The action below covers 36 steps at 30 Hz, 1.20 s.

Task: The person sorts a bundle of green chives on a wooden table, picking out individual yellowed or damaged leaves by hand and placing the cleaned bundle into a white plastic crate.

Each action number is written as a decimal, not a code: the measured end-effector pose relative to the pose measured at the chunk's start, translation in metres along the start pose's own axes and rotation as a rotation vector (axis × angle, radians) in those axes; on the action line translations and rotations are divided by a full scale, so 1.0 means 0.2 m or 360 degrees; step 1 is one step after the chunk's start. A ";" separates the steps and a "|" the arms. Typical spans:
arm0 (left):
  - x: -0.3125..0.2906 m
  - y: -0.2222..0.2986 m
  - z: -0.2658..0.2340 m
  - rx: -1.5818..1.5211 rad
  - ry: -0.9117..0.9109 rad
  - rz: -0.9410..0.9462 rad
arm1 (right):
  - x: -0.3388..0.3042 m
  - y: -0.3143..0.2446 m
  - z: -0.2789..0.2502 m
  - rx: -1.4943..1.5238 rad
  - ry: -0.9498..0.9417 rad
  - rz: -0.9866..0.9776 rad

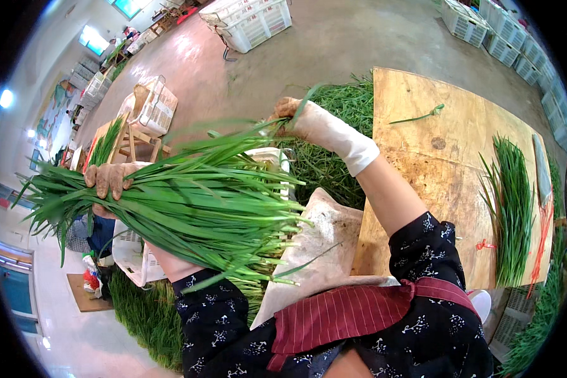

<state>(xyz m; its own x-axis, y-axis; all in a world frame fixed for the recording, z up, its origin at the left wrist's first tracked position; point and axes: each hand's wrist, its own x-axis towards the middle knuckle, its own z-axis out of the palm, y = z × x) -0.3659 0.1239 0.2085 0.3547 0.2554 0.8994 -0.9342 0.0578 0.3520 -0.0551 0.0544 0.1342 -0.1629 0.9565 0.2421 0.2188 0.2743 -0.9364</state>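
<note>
Left hand (110,179) (gloved) clamps the chive bundle (189,201) near its base; right hand (296,116) pinches its leaf tips.

The long flat bundle of leafy chives (189,201) is bright green, paler toward the cut ends. The left hand (110,179) wears a soiled tan cloth glove; the right hand (309,123) wears a cream cloth glove with a white cuff. The sleeves (428,252) are dark navy with a small white sprig print, over a maroon apron with thin pale stripes (353,312). The plywood board table (447,157) is yellowish brown with darker stains. The trimmed chive bunch (510,201) on it is deep green, beside what seem to be red ties (542,239). The plastic lattice crates (249,19) are white, the concrete floor (334,44) grey.
</note>
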 end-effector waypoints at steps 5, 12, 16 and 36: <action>-0.07 0.12 -0.05 -0.0043 0.0139 0.0037 | -0.07 0.16 -0.05 0.0575 0.0104 -0.0109; -0.17 0.37 -0.17 0.0106 0.0337 -0.0113 | -0.17 0.17 -0.28 -0.2043 -0.0181 0.1165; -0.18 0.34 -0.19 0.0246 0.0372 -0.0104 | -0.22 -0.03 -0.14 -0.0241 -0.0192 0.0214; -0.24 0.07 -0.11 0.0414 0.1104 0.0146 | -0.27 -0.21 0.08 -0.1179 0.0332 -0.1101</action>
<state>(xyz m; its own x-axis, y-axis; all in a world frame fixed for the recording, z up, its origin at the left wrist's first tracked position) -0.3972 0.1345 0.1653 0.0898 0.8034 0.5886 -0.8892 -0.2016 0.4108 -0.0704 -0.0109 0.1568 -0.3238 0.5455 0.7731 0.6896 0.6955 -0.2019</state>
